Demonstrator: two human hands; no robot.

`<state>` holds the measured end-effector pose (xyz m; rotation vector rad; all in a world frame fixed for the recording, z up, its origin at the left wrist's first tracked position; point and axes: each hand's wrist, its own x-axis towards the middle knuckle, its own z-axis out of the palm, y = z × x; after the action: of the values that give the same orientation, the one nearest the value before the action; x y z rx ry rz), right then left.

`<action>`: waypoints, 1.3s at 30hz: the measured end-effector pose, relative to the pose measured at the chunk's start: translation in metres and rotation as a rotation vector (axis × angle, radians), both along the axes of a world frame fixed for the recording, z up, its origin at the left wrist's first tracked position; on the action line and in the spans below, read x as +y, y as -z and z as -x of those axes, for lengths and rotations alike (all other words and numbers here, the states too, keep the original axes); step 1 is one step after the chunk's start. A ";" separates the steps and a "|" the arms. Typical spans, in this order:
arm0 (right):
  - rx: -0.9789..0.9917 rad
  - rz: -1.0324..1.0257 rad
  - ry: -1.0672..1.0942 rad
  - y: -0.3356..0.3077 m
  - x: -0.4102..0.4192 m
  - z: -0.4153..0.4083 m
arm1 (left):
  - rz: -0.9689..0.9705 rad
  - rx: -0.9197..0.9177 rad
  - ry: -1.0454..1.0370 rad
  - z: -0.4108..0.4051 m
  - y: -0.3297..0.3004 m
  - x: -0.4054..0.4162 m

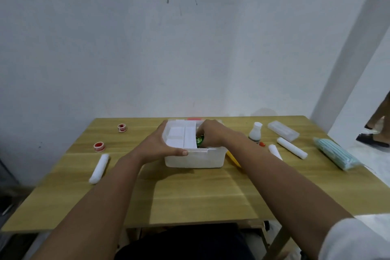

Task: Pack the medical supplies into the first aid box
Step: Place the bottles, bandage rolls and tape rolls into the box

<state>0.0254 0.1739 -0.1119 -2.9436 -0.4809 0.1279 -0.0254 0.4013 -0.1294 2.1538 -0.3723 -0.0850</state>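
Table (190, 192): wood top under both your forearms, with supplies scattered to either side of your hands.
First aid box (195, 159): translucent white, straight ahead between your hands, long axis running left to right; a white divided tray (180, 136) fills its left part.
Left hand (160, 143): spread and wrapped over the box's left end, thumb pressed along the near rim, steadying it.
Right hand (210, 134): curled down into the box's right part, fingers closed around a green-labelled container (200, 140) that sits half inside.
Nearest loose supplies: white bottle (255, 132) and two gauze rolls (292, 150) lie just right of your right hand, so that hand is nearer.
Far-side supplies: another gauze roll (99, 168) and two red tape spools (99, 146) lie well left of your left hand.
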 end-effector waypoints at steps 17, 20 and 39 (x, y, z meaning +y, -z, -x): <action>-0.461 -0.425 0.117 -0.080 -0.105 0.007 | -0.016 0.011 0.053 -0.020 0.005 0.006; -0.511 -0.442 0.336 -0.083 -0.168 0.009 | -0.003 0.025 0.058 -0.020 0.007 0.006; -0.128 -0.151 0.725 0.012 -0.290 0.034 | 0.046 0.025 0.031 -0.008 -0.002 -0.006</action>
<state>-0.0081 -0.1158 -0.1240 -2.7811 0.5470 -0.1755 -0.0172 0.3953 -0.1273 2.0996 -0.3898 -0.1196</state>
